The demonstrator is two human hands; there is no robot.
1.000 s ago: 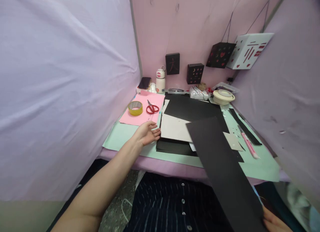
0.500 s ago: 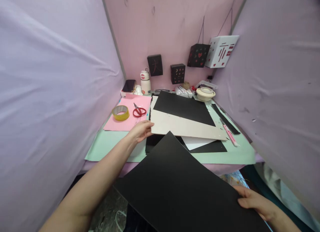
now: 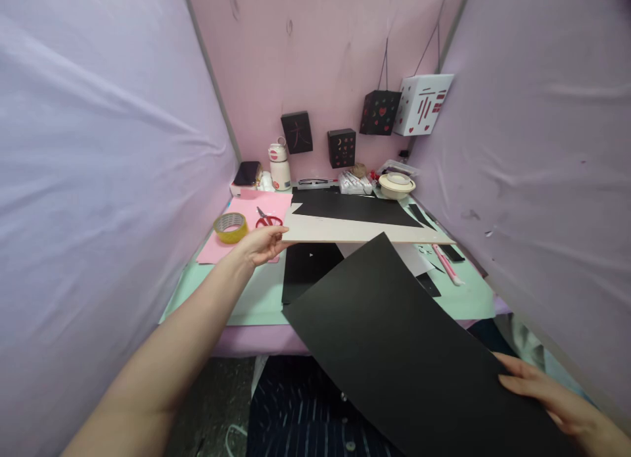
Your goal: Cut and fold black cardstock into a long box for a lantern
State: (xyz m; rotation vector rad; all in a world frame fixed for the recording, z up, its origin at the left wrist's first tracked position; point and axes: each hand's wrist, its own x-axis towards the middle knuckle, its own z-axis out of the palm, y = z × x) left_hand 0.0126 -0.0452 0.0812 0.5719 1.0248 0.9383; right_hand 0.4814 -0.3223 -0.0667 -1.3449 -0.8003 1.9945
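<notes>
My left hand [image 3: 266, 244] is closed on the left front corner of a pale flat board [image 3: 340, 230], its front edge raised off the table. A sheet of black card [image 3: 365, 207] lies on top of that board. Under it show more black card [image 3: 310, 273] and part of a white sheet [image 3: 414, 258]. In my right hand [image 3: 537, 384] is the right edge of a large black card sheet [image 3: 394, 338], bent slightly and held in front of the table. Its upper corner overlaps the view of the lower sheets.
On pink paper [image 3: 211, 252] at left are yellow tape [image 3: 231, 228] and red-handled scissors [image 3: 269, 220]. A pink craft knife [image 3: 447, 265] lies at right. Behind stand a bottle [image 3: 280, 171] and a lidded bowl [image 3: 397, 186]. Black boxes [image 3: 380, 113] and a white box [image 3: 424, 105] hang at the back.
My left hand has raised the front edge of the pale board, uncovering more of the sheets beneath. The black card in my right hand has shifted to the right, its upper corner higher.
</notes>
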